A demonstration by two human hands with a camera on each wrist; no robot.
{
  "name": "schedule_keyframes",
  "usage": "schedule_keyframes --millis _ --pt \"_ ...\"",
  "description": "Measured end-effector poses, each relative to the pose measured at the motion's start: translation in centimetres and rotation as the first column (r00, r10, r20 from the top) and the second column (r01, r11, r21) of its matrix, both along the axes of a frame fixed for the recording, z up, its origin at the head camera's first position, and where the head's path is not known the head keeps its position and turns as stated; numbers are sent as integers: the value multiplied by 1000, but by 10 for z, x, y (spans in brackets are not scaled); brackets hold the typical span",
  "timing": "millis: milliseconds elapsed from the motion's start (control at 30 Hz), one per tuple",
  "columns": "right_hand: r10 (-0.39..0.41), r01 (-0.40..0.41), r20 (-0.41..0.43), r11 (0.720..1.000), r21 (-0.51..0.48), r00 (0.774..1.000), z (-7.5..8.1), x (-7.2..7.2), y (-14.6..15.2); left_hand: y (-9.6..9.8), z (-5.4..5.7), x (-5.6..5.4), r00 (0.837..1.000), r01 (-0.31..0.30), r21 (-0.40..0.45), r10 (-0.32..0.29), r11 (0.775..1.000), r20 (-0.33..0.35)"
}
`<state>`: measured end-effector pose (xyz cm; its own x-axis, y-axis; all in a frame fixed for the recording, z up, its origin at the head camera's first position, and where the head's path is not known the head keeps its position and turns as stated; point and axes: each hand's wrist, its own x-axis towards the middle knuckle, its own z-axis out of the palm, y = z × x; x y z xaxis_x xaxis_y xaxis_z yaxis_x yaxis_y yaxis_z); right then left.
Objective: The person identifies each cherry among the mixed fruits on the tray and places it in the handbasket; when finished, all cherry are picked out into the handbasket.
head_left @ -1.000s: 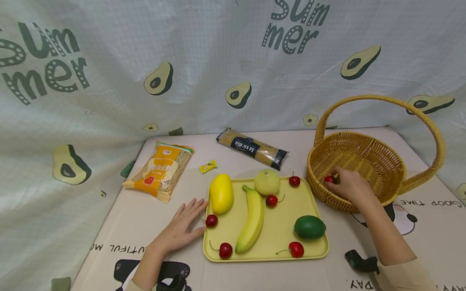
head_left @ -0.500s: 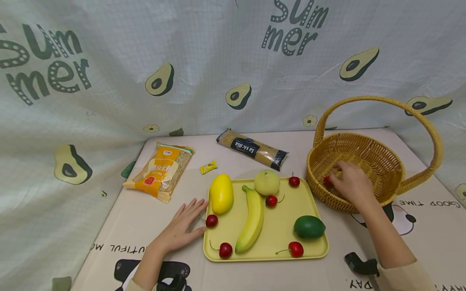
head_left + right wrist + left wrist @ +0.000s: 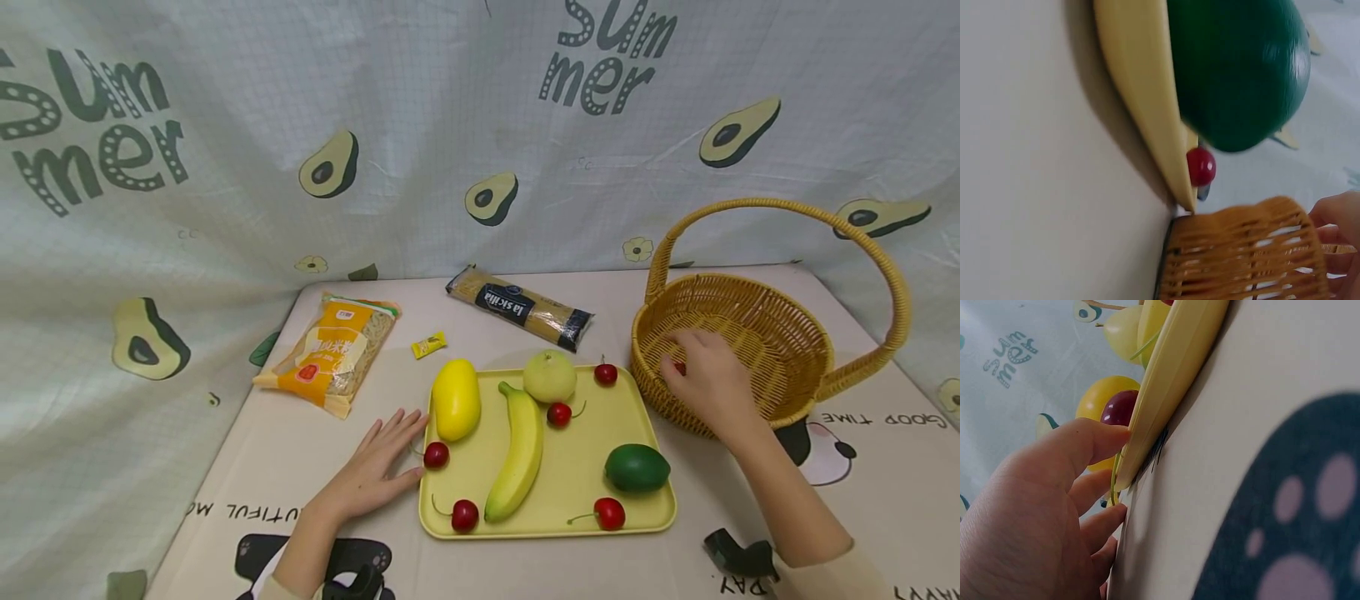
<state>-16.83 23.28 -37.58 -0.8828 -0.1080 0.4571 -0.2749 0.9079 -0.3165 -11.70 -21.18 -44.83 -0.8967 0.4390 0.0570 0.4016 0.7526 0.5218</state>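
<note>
My left hand (image 3: 375, 467) rests on the table with its fingers spread, thumb and fingertips at the left rim of the yellow tray (image 3: 555, 533). Just inside that rim, near the thumb, lies a dark red cherry (image 3: 1119, 407). My right hand (image 3: 708, 379) is over the left inner side of the wicker basket (image 3: 787, 321), thumb and fingers apart. Through the gap between them a bit of a red cherry (image 3: 680, 367) shows, lying in the basket. In the right wrist view the fingers (image 3: 1335, 212) appear behind the basket wall, partly hidden by it.
On the tray lie a banana (image 3: 517, 454), a yellow oval fruit (image 3: 456, 400), a pale green round fruit (image 3: 550, 375), a dark green fruit (image 3: 637, 467) and several cherries. Behind it are a spaghetti pack (image 3: 519, 305), a small yellow packet (image 3: 429, 345) and a grain bag (image 3: 333, 354).
My right hand has let go of the cherry inside the basket, lifted, and shifted left toward the basket's near-left rim. My left hand has stayed at the tray.
</note>
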Motion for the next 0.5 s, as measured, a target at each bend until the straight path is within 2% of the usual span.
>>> schedule_keyframes --millis 233,400,500 --pt "70 -67 -62 997 40 996 2 3 -18 0 1 0 1000 5 5 -5 1000 -2" --pt "176 -167 -135 983 79 975 -3 1 -29 0 1 0 1000 3 1 -3 1000 -1" --pt "249 -237 -142 967 99 958 -7 -1 -35 0 1 0 1000 1 1 -1 1000 4"
